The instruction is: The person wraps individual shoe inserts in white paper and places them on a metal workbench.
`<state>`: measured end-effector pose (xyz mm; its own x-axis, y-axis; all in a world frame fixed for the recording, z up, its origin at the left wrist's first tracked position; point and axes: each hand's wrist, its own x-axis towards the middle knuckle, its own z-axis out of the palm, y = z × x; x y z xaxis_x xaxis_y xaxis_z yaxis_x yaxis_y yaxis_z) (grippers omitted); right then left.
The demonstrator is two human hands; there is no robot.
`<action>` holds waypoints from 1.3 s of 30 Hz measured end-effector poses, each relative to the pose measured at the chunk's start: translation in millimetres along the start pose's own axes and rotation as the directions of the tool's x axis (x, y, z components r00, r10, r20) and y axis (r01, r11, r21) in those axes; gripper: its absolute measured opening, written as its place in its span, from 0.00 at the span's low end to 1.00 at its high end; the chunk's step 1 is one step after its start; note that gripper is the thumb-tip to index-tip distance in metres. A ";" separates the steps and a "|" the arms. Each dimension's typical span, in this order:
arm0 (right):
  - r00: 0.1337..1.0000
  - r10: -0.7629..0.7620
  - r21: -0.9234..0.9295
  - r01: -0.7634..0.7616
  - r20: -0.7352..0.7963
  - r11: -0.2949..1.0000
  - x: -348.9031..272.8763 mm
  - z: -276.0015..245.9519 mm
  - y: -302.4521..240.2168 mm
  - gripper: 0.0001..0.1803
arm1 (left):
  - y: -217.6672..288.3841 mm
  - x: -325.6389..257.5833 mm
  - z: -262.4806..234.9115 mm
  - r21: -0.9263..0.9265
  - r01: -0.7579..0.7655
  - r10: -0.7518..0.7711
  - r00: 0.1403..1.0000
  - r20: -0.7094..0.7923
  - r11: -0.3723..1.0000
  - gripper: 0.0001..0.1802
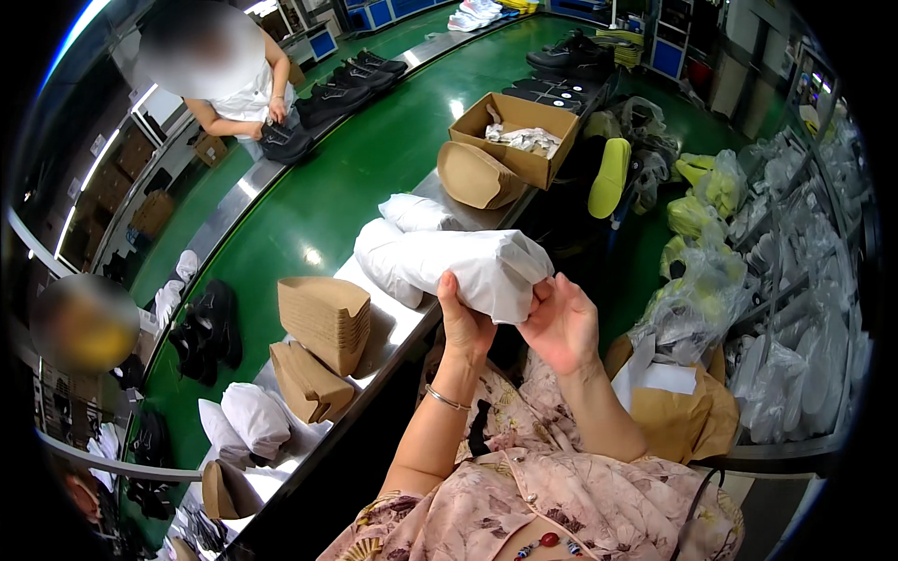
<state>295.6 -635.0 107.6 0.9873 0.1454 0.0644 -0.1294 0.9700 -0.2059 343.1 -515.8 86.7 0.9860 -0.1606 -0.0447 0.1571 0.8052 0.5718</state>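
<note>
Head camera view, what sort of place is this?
Probably a shoe factory's packing line: black shoes sit along a long green belt-like surface, stacked brown cardboard-like forms lie near its edge, and the person's left hand holds a white paper-wrapped bundle.

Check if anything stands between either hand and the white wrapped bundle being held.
Nothing visible does. The left hand holds the white bundle directly, and the right hand touches its right end. Other wrapped bundles lie beyond its left part, not between.
</note>
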 end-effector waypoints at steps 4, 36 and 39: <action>0.991 -0.116 0.026 0.118 -0.071 0.993 4.7 14.1 6.4 0.21 | -7.1 -3.5 12.9 -0.086 0.007 -0.005 1.000 0.031 0.996 0.41; 0.997 0.074 0.004 -0.074 0.016 0.997 -15.3 6.9 7.8 0.28 | 1.9 -3.2 10.3 -0.006 -0.026 0.027 0.966 0.255 1.000 0.56; 0.996 0.061 0.050 -0.064 0.071 0.997 -21.9 -1.8 13.1 0.32 | 9.6 -8.4 20.1 -0.029 -0.006 0.015 0.945 0.326 1.000 0.55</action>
<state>272.4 -625.8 101.7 0.9686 0.2175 0.1205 -0.1972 0.9671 -0.1604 335.2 -518.2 109.0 0.9163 -0.3256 0.2330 0.1528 0.8224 0.5481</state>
